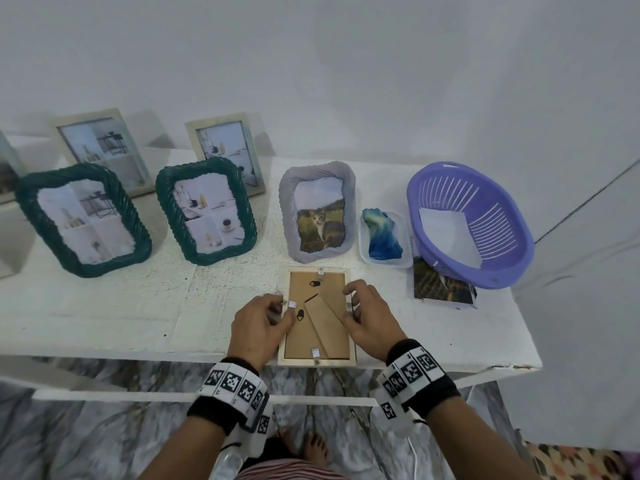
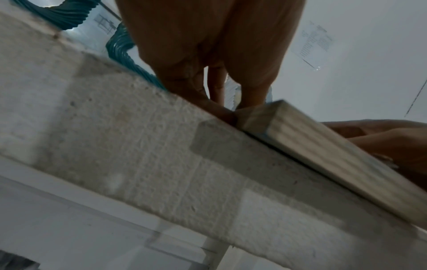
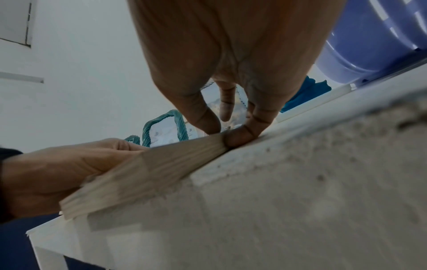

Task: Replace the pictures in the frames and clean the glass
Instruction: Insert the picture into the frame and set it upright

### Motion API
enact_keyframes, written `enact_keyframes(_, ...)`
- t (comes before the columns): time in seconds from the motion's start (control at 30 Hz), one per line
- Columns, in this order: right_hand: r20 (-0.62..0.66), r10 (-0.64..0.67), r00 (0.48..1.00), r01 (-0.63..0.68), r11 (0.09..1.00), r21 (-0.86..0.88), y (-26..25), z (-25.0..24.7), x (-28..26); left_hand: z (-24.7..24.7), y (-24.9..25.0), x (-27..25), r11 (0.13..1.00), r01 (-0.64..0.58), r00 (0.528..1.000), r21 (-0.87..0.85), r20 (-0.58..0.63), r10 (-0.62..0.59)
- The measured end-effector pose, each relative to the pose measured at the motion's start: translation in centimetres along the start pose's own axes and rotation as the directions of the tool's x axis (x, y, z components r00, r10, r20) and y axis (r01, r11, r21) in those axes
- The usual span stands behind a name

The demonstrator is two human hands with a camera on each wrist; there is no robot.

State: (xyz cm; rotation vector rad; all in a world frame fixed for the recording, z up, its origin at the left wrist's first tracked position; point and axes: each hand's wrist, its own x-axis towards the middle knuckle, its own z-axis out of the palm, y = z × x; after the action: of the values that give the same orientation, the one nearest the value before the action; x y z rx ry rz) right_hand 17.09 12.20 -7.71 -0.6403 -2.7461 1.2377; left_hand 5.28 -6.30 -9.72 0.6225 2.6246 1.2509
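A light wooden frame (image 1: 317, 356) lies face down at the front edge of the white table (image 1: 104, 323), its brown backing board and folded stand facing up. My left hand (image 1: 282, 311) grips its left edge by a small metal tab, fingers curled. My right hand (image 1: 348, 306) pinches the right edge, thumb on the backing. The left wrist view shows the left hand's fingers (image 2: 221, 91) coming down at the frame's corner (image 2: 323, 149). In the right wrist view the right hand (image 3: 228, 131) has a curled finger pressed against the frame's side (image 3: 150, 175).
Two green rope frames (image 1: 83, 220) (image 1: 206, 209), a grey frame with a cat picture (image 1: 318, 211) and two cream frames (image 1: 104, 147) stand behind. A blue cloth (image 1: 382, 233) lies in a clear tray (image 1: 365, 258). Right of it are a purple basket (image 1: 519, 244) and stacked photos (image 1: 443, 285).
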Motion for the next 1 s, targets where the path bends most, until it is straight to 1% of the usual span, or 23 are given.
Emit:
enact_keyframes(0.13, -0.01, -0.001, 1.0, 0.002, 1.0, 0.022, 0.2, 0.2, -0.2, 0.6, 0.3, 0.6, 0.997, 0.03, 1.0, 0.068, -0.005, -0.029)
enact_keyframes(0.27, 0.006, -0.014, 1.0, 0.014, 1.0, 0.009, 0.1, 0.3, -0.3, 1.2, 1.5, 0.9, 0.976, 0.129, 0.992, 0.178, -0.03, -0.126)
enact_keyframes(0.33, 0.01, -0.019, 1.0, 0.019, 1.0, 0.001, 0.1, 0.4, -0.3, 1.3, 2.0, 0.8, 0.97, 0.175, 0.984, 0.169, -0.052, -0.168)
enact_keyframes(0.4, 0.019, -0.02, 1.0, 0.02, 1.0, -0.009, 0.2, 0.3, -0.4, 1.1, 1.9, 0.8, 0.97, 0.197, 0.98, 0.139, -0.047, -0.193)
enact_keyframes(0.53, 0.071, -0.027, 0.997, 0.032, 0.998, -0.063, 0.3, -0.2, -0.2, 0.2, 1.1, 0.9, 0.983, 0.166, 0.985, 0.084, 0.025, -0.169)
enact_keyframes(0.6, 0.053, -0.03, 0.998, 0.037, 0.991, -0.127, 0.2, -0.5, 0.5, 0.0, 0.9, 0.6, 0.986, 0.14, 0.988, 0.09, 0.056, -0.145)
enact_keyframes(0.63, 0.031, -0.014, 0.999, 0.02, 0.984, -0.178, 0.0, -0.6, 0.9, 0.0, 0.9, 0.3, 0.989, 0.12, 0.99, 0.091, 0.061, -0.126)
enact_keyframes(0.7, -0.021, 0.006, 1.0, -0.012, 0.949, -0.316, -0.7, -0.7, 1.9, 0.1, 0.8, 0.0, 0.994, 0.079, 0.995, 0.08, 0.05, -0.083)
enact_keyframes(0.77, -0.052, -0.002, 0.999, -0.019, 0.913, -0.407, -1.6, -0.7, 3.0, 0.2, 0.6, -0.2, 0.996, 0.065, 0.997, 0.064, 0.035, -0.067)
enact_keyframes(0.83, -0.036, 0.0, 0.999, -0.016, 0.893, -0.449, -2.3, -0.7, 4.2, 0.3, 0.3, -0.3, 0.997, 0.061, 0.998, 0.048, 0.025, -0.062)
enact_keyframes(0.9, 0.003, 0.031, 1.0, -0.025, 0.874, -0.485, -2.9, -0.7, 5.3, 0.3, 0.2, -0.2, 0.998, 0.05, 0.998, 0.045, 0.025, -0.051)
enact_keyframes(1.0, 0.021, 0.047, 0.999, -0.028, 0.838, -0.544, -3.5, -0.4, 6.2, 0.4, 0.1, -0.1, 0.998, 0.039, 0.999, 0.048, 0.028, -0.04)
